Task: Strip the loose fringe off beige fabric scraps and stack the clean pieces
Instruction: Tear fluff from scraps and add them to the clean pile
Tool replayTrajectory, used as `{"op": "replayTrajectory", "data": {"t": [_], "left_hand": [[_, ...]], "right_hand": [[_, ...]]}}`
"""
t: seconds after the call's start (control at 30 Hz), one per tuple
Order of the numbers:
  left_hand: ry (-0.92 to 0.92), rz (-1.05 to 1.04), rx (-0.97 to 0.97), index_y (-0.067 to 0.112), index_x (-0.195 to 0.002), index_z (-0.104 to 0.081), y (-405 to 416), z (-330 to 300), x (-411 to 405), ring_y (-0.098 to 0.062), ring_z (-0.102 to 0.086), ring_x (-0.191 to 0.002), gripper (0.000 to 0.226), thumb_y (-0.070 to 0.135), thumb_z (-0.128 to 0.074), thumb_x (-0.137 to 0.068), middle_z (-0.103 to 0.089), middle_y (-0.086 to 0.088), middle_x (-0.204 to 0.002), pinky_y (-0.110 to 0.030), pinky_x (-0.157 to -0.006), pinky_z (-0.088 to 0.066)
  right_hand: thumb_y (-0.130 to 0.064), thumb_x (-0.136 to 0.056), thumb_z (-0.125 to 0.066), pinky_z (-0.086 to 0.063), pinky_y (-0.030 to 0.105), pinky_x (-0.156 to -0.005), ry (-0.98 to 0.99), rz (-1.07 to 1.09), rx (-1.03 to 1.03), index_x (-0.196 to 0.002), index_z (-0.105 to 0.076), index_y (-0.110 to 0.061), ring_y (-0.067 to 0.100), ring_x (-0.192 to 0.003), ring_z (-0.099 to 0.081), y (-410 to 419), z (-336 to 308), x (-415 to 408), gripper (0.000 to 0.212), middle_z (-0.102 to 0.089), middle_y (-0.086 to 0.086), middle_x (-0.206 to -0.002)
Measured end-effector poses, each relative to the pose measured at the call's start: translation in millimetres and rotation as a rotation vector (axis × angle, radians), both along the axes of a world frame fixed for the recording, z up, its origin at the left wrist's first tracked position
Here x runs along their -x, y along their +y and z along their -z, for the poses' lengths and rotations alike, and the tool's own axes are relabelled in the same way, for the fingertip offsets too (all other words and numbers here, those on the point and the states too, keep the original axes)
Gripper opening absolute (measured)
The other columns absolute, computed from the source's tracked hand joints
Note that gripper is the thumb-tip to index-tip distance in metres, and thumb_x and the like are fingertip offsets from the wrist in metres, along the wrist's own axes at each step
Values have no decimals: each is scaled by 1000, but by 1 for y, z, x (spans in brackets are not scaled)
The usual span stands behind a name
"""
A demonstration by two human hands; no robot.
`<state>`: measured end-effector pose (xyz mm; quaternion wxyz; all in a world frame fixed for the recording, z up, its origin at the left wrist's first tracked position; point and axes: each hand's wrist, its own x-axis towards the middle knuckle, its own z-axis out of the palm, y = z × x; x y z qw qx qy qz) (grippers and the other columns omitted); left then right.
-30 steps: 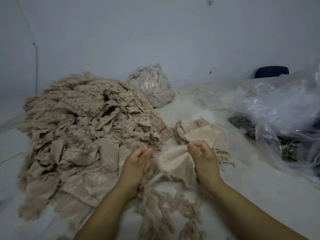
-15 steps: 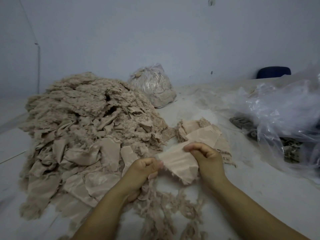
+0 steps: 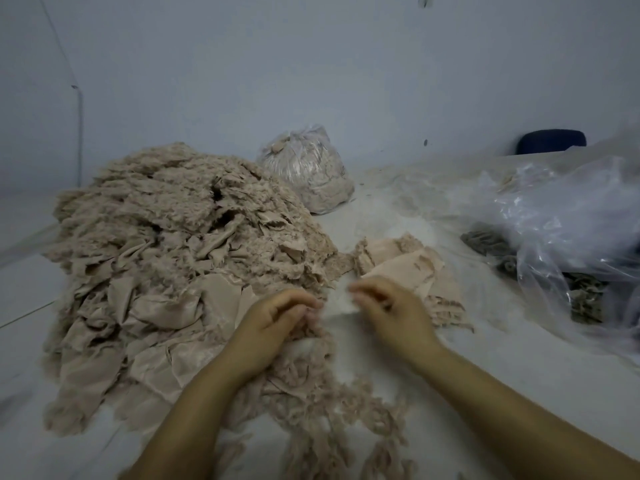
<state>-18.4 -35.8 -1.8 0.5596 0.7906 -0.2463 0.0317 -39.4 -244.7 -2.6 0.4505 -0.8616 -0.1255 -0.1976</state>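
Observation:
My left hand (image 3: pixel 277 327) and my right hand (image 3: pixel 391 313) hover close together over the table, fingers curled, both smeared by motion. Only a pale blurred patch (image 3: pixel 337 306) shows between the fingertips, and I cannot tell whether it is a scrap or whether either hand grips it. A small stack of clean beige pieces (image 3: pixel 401 268) lies just beyond my right hand. The big heap of fringed beige scraps (image 3: pixel 173 254) fills the left side. Stripped fringe strands (image 3: pixel 329 410) lie in front of my wrists.
A tied clear bag of beige material (image 3: pixel 308 171) stands at the back by the wall. A large crumpled clear plastic bag (image 3: pixel 571 230) with dark fabric bits (image 3: pixel 491 244) lies on the right. A dark blue chair back (image 3: pixel 550 142) shows beyond it.
Half a second ago my right hand clearly held a beige scrap while my left pulled at its edge. Both hands have since moved up and closer together, and the scrap no longer shows clearly.

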Motion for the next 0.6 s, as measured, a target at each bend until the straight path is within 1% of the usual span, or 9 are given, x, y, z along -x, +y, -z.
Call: {"op": "replayTrajectory", "data": {"t": [0.07, 0.13, 0.17, 0.23, 0.3, 0.37, 0.43, 0.5, 0.6], "left_hand": [[19, -39, 18, 20, -94, -66, 4, -3, -1, -15, -67, -93, 26, -3, -54, -91, -71, 0, -94, -15, -78, -50], [63, 13, -121, 26, -94, -66, 10, -7, 2, -12, -66, -95, 20, 7, -66, -86, -71, 3, -97, -18, -82, -49], [46, 43, -285, 29, -96, -67, 17, -9, 2, -5, -64, -96, 19, 19, -73, -81, -69, 8, -100, -18, -84, -48], [-80, 88, -702, 30, -102, -67, 33, -12, 1, 3, -56, -100, 36, 44, -78, -71, -63, 16, -105, -17, -90, -42], [-166, 99, -914, 19, -93, -68, 44, -12, -1, -7, -52, -96, 36, 48, -74, -73, -60, 7, -96, -21, -88, -39], [-163, 96, -863, 7, -80, -62, 50, -6, 1, -12, -51, -84, 27, 33, -68, -84, -56, 1, -81, -24, -78, -39], [-87, 82, -692, 8, -78, -53, 47, 1, 6, 2, -52, -72, 21, 21, -60, -92, -52, 3, -73, -24, -69, -39], [-50, 23, -581, 15, -76, -43, 39, 7, 7, 16, -54, -70, 22, 16, -50, -97, -51, 5, -70, -15, -60, -38], [-64, -97, -513, 15, -77, -37, 28, 14, 3, 15, -47, -59, 24, 15, -45, -99, -44, 6, -66, -9, -55, -35]], "right_hand": [[-30, -94, -59, -42, 18, -88, 68, -319, 190, -101, -69, -36, -2, -97, -55, 21, 21, 19, 14, -64, -13, -104], [-25, -93, -61, -37, 20, -93, 60, -498, 395, -103, -72, -19, 13, -103, -52, 28, 34, 24, 16, -63, 1, -107], [-21, -93, -61, -36, 19, -93, 89, -524, 420, -100, -72, -12, 16, -102, -51, 24, 35, 23, 16, -61, 5, -105], [-15, -94, -59, -37, 15, -88, 175, -519, 402, -97, -70, -7, 13, -96, -51, 12, 30, 22, 14, -58, 2, -99], [-15, -92, -61, -38, 11, -83, 263, -517, 378, -95, -69, -10, 5, -88, -52, -1, 27, 23, 10, -54, -8, -93], [-21, -88, -68, -41, 12, -77, 350, -517, 322, -86, -69, -16, 0, -79, -53, -10, 25, 25, 6, -54, -13, -87], [-34, -81, -74, -42, 15, -69, 378, -450, 282, -73, -64, -19, 1, -68, -50, -12, 21, 26, 20, -53, -12, -79], [-43, -78, -73, -42, 19, -66, 337, -329, 263, -67, -58, -17, 3, -66, -47, -10, 19, 23, 32, -51, -9, -76], [-50, -74, -76, -38, 13, -75, 230, -297, 289, -85, -57, -34, -2, -82, -47, 6, 16, 22, 27, -49, -13, -93]]}}
